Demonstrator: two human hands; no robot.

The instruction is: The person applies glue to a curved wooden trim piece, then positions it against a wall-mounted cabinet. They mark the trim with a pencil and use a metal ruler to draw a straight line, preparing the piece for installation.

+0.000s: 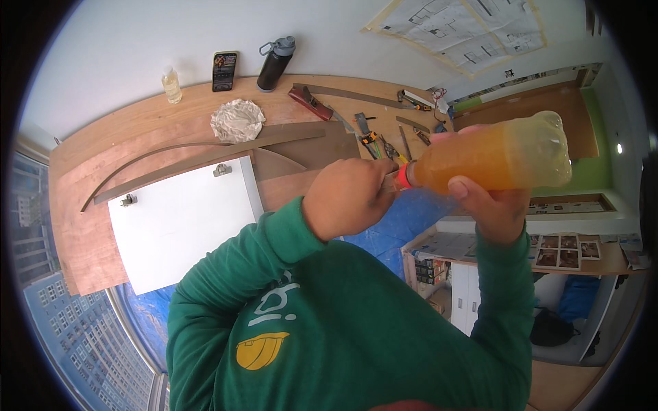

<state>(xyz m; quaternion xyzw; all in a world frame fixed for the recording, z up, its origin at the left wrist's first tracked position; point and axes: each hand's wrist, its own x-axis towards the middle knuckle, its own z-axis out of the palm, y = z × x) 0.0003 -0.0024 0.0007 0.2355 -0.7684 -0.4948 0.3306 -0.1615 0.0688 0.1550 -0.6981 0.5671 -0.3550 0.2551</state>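
Observation:
A clear plastic bottle (473, 161) of cloudy orange-yellow liquid lies almost level in front of me, its base to the right. My right hand (488, 205) is closed round its body, thumb on the near side and fingers partly hidden behind it. At the bottle's neck is a red ring or cap (404, 176). My left hand (353, 196) is closed right beside it, its fingers curled near a small brownish, partly see-through piece that I cannot make out.
On the wooden table (75, 233) are a white board (185, 219) with clips, curved wood strips (205, 164), a crumpled cloth (238, 120), a red hand plane (310, 103), and several hand tools (370, 137). A phone (224, 71), black flask (275, 65) and small bottle (171, 86) stand along the wall.

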